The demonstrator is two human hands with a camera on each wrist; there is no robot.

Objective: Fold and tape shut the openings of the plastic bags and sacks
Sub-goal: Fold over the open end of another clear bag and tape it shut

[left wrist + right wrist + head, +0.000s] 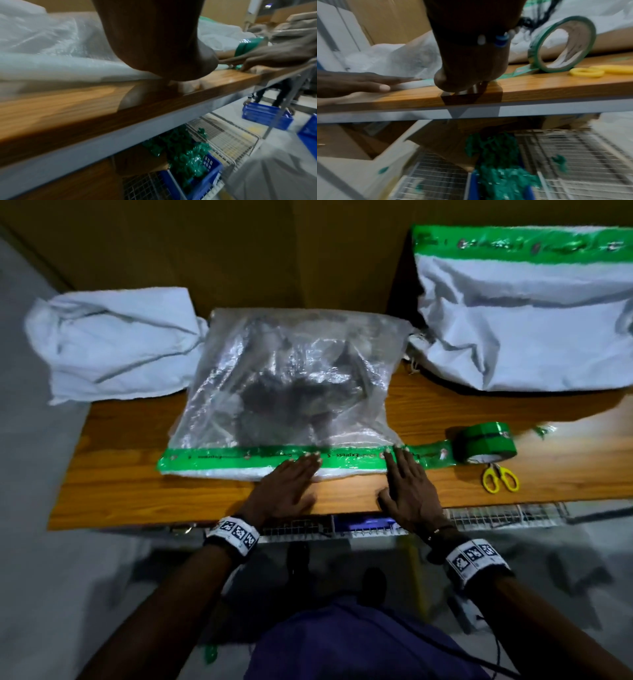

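Note:
A clear plastic bag (pixel 291 381) with dark contents lies on the wooden table (pixel 144 491). A green tape strip (pixel 239 457) runs along its folded near edge and stays joined to the green tape roll (pixel 486 445) at the right. My left hand (pixel 291 477) lies flat, fingers straight, pressing the strip near its middle. My right hand (pixel 406 477) lies flat too, pressing the strip at the bag's right corner. The right wrist view shows the left hand (pixel 368 83) flat on the bag edge and the tape roll (pixel 561 44) standing upright.
Yellow scissors (pixel 500 477) lie just in front of the roll. A white sack (pixel 527 313) sealed with green tape stands at the back right, another white sack (pixel 116 340) at the back left. Under the table a blue crate (pixel 202 180) holds crumpled green tape scraps.

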